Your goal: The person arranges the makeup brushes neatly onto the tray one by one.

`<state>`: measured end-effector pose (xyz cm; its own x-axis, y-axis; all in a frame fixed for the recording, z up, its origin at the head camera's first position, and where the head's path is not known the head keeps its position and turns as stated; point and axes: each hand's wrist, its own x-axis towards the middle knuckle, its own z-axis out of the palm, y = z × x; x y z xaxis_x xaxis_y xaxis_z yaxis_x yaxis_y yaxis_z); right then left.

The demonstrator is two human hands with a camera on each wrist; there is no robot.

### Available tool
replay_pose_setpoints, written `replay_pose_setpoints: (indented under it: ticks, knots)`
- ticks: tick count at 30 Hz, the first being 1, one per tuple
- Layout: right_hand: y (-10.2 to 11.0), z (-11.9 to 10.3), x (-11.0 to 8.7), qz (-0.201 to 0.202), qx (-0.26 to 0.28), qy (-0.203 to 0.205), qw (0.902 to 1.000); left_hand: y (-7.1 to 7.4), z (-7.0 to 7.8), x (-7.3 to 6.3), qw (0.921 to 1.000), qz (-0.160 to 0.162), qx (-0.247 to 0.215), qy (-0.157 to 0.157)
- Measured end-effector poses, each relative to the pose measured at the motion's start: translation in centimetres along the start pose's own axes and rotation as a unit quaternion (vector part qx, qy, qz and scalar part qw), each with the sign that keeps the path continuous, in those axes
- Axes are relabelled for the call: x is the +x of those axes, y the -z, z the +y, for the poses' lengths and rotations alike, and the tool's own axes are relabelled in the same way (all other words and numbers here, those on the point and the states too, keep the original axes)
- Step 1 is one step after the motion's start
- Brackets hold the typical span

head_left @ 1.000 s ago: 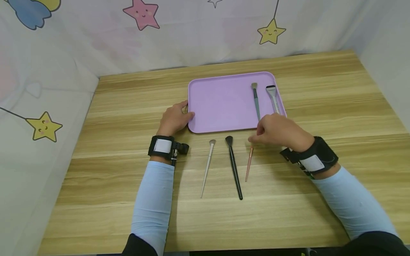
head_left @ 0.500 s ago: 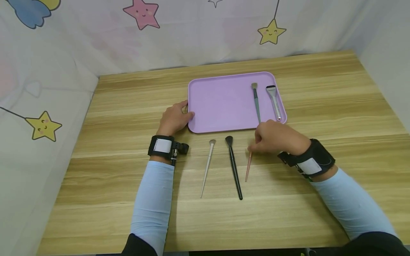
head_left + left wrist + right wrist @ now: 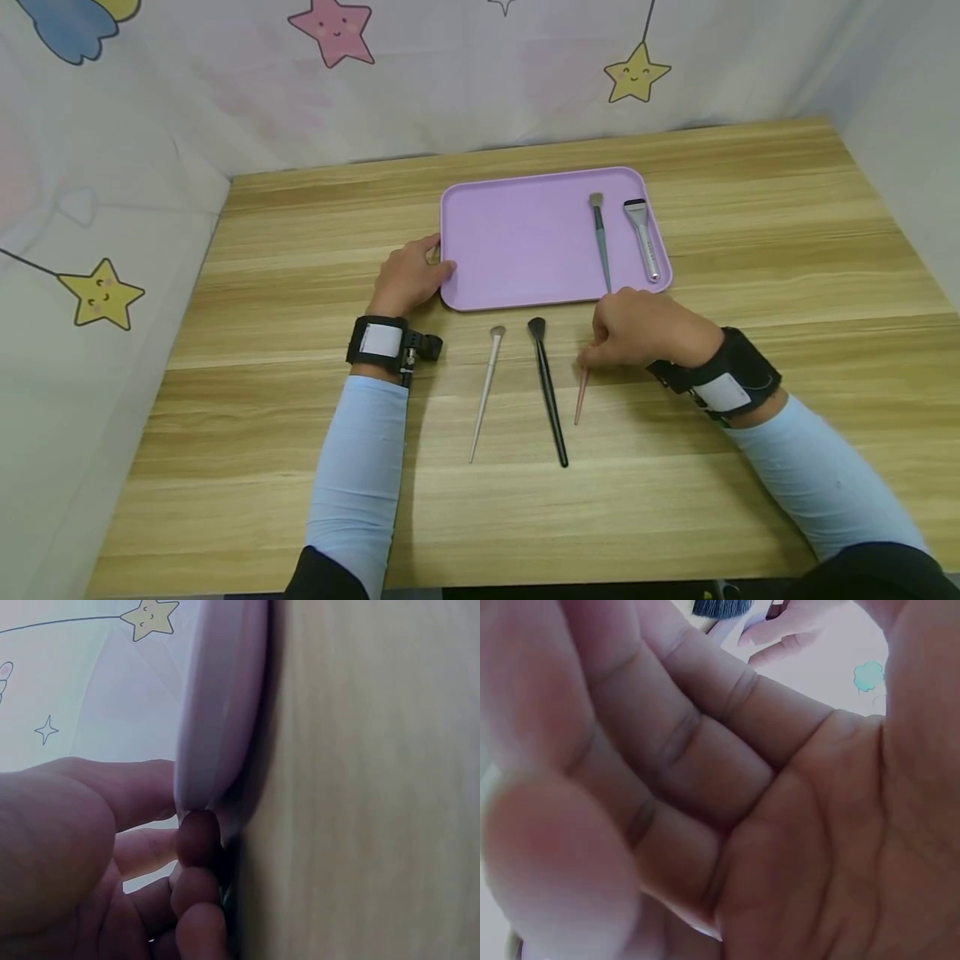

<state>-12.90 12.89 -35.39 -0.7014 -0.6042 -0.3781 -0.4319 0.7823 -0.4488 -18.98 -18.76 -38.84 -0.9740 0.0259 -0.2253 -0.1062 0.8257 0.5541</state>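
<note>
My left hand [image 3: 407, 277] holds the left edge of a lilac tray [image 3: 517, 242], thumb over the rim; in the left wrist view its fingertips [image 3: 199, 836] sit at the tray's underside. My right hand [image 3: 645, 329] pinches a thin pink makeup brush [image 3: 582, 398] lying on the table, hiding its upper part. In the right wrist view the fingers are curled and the brush is hidden. Left of it lie a black makeup brush [image 3: 550, 396] and a white-handled makeup brush [image 3: 486, 397]. The tray carries a green-handled brush [image 3: 602, 237] and a flat silver brush [image 3: 643, 242].
The wooden table [image 3: 285, 433] has a white cloth backdrop [image 3: 450, 83] with printed stars along its back and left sides. A pale wall [image 3: 907, 125] stands at the right.
My right hand has shifted slightly down and left along the pink brush, uncovering the silver brush's handle end. The left hand, the tray and the brushes stay in place.
</note>
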Motion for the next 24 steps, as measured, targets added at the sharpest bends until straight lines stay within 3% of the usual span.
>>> replay_pose_setpoints:
  ticks: [7,24]
  knots:
    - [-0.3,-0.2,0.1,-0.018,0.016,0.007,0.9997,0.0,0.1,0.0,1.0000,0.000,-0.001,0.001]
    - [-1.2,-0.7,0.5,-0.032,-0.027,0.013,0.9990,0.0,0.0,0.1,1.0000,0.000,-0.001,0.002]
